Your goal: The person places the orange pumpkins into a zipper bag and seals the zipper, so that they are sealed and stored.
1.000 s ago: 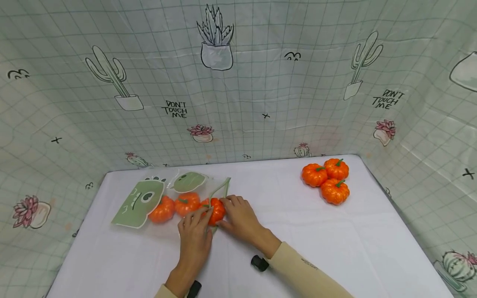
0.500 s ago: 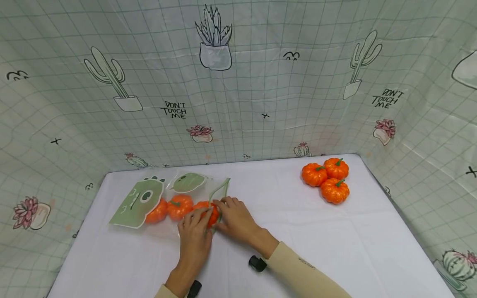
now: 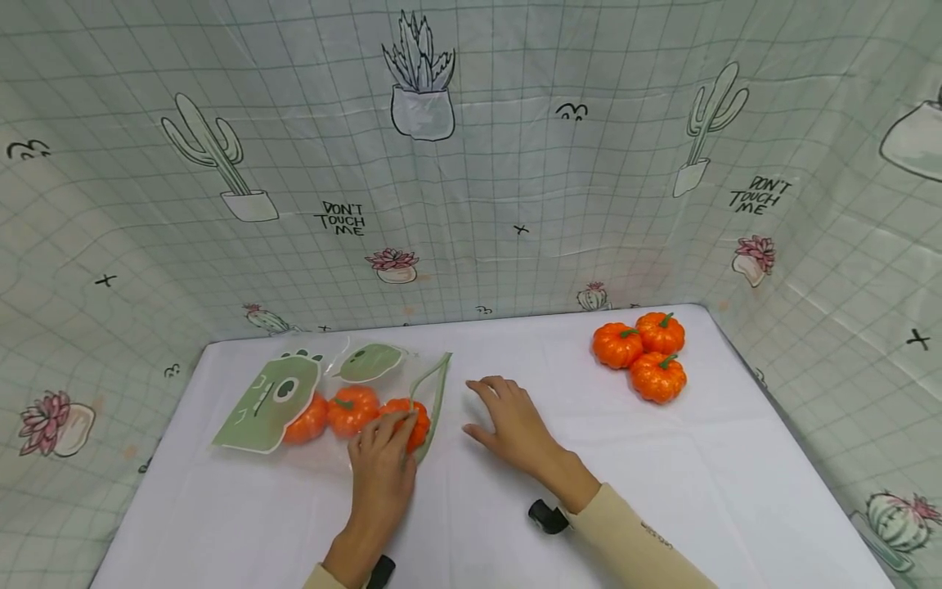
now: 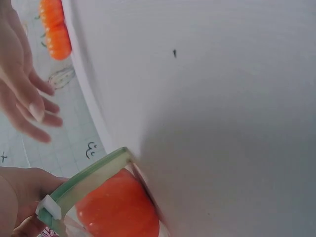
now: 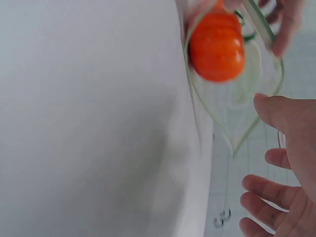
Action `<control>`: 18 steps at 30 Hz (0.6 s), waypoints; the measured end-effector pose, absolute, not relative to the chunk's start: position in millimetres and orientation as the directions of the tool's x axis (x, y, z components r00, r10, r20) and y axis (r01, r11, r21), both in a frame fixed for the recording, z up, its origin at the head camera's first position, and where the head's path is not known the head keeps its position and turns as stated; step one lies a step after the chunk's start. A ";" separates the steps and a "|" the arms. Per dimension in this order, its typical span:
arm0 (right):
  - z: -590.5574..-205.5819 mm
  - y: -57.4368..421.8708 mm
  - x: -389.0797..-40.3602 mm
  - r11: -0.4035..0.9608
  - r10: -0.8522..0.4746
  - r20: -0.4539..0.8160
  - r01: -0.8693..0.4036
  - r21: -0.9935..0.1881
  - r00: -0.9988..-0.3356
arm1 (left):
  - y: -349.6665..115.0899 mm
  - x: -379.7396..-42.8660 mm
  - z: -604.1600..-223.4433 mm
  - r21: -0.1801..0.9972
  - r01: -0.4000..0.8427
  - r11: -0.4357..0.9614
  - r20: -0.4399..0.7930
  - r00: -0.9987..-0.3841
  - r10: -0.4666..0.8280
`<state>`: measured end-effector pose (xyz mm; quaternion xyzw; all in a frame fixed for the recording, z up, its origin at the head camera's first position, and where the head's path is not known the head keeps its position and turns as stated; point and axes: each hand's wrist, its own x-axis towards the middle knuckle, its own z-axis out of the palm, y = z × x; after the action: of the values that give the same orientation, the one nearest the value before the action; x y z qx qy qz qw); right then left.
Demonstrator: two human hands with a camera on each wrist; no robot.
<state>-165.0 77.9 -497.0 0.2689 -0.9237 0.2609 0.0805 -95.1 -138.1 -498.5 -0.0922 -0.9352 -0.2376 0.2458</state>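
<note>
A clear zip bag (image 3: 268,405) with a green dinosaur print and a green-edged mouth lies on the left of the table. Inside it sit three small orange pumpkins in a row; the rightmost pumpkin (image 3: 419,425) is just within the mouth. My left hand (image 3: 383,474) pinches the upper rim of the mouth above that pumpkin. The left wrist view shows a white slider (image 4: 49,207) on the green rim (image 4: 94,170) beside the fingers. To the right of the bag, my right hand (image 3: 518,429) is held over the table, fingers spread and holding nothing.
Three more pumpkins (image 3: 657,377) cluster at the back right of the white table (image 3: 589,458). A patterned cloth wall (image 3: 486,180) with cactus drawings rises behind the table and along both sides. A black wrist camera (image 3: 548,517) is on the right forearm.
My right hand pushed the rightmost pumpkin left into the bag, and the other two slid left. It then let go and moved off right. My left hand stayed at the rim.
</note>
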 end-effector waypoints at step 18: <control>-490.2 157.6 -167.4 0.799 -0.252 0.267 -0.356 -0.485 -0.930 | -138.5 -94.7 -499.4 0.428 0.292 0.855 0.495 -0.868 0.049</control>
<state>-167.4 157.6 -490.2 0.1611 -0.9435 0.2734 0.0949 -94.7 -138.5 -499.4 -0.0915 -0.9327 -0.2530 0.2404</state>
